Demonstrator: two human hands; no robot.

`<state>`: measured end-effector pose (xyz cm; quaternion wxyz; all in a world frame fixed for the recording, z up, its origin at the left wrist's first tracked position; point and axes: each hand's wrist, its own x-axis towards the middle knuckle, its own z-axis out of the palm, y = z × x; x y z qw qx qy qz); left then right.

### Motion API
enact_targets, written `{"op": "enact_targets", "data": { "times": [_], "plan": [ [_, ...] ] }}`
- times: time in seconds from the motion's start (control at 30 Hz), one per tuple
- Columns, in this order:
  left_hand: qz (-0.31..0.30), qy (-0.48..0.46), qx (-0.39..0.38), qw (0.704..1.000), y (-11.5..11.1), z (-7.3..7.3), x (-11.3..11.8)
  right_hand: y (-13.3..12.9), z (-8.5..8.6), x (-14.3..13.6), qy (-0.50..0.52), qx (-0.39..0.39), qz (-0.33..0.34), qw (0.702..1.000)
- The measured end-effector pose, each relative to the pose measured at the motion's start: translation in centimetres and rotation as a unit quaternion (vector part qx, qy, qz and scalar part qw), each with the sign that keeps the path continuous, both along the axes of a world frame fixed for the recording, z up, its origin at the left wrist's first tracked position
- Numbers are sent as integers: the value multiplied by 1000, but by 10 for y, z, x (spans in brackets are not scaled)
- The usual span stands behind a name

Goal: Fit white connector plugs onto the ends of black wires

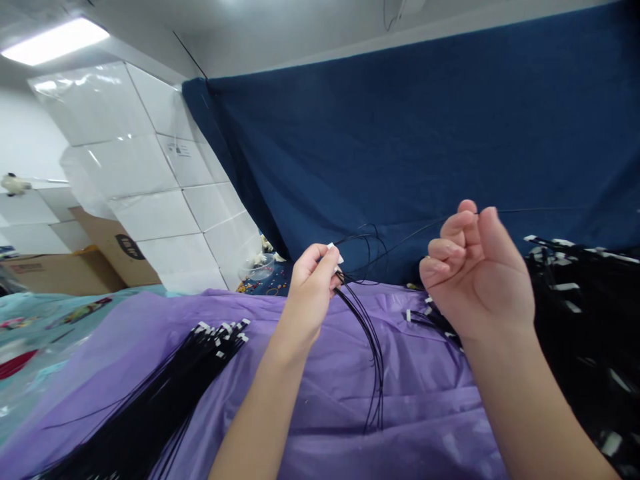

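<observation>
My left hand (314,283) is closed around the tagged ends of several thin black cords (367,327), their loose lengths hanging down in a curve over the purple sheet. A small white tag (335,253) sticks up by its thumb. Raised to the right, my right hand (475,267) faces palm inward, thumb and forefinger pinched on a thin black cord (420,230). That cord runs leftward toward my left hand and also trails off right past the fingertips. Looped cord stands against the blue cloth between both hands.
A bundle of black cords with white tags (165,393) lies at left on the purple sheet (320,447). A larger dark pile with white tags (575,320) is at right. Behind are a blue cloth (425,133), stacked white boxes (145,173) and a clear bowl (257,268).
</observation>
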<state>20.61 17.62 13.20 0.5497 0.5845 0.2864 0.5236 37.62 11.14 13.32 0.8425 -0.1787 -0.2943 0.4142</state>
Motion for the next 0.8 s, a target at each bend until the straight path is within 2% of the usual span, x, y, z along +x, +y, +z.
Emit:
{"op": "enact_targets", "data": {
  "times": [0.23,0.33,0.43,0.63,0.73,0.8],
  "plan": [
    [-4,2,-1,1000,0,0,-1,-7,8,7,189,62,31,979],
    [-9,5,-1,1000,-1,1,-1,-12,12,9,227,83,44,969],
    [-11,8,-3,1000,-3,2,-1,-14,12,11,221,102,48,969],
    [-14,6,-3,1000,-3,2,0,-11,7,14,148,93,-18,985],
    [-17,8,-3,1000,-2,1,0,-11,7,16,140,117,10,983],
    [-20,10,-3,1000,-3,1,0,-13,8,19,97,128,17,987]
  ]
}}
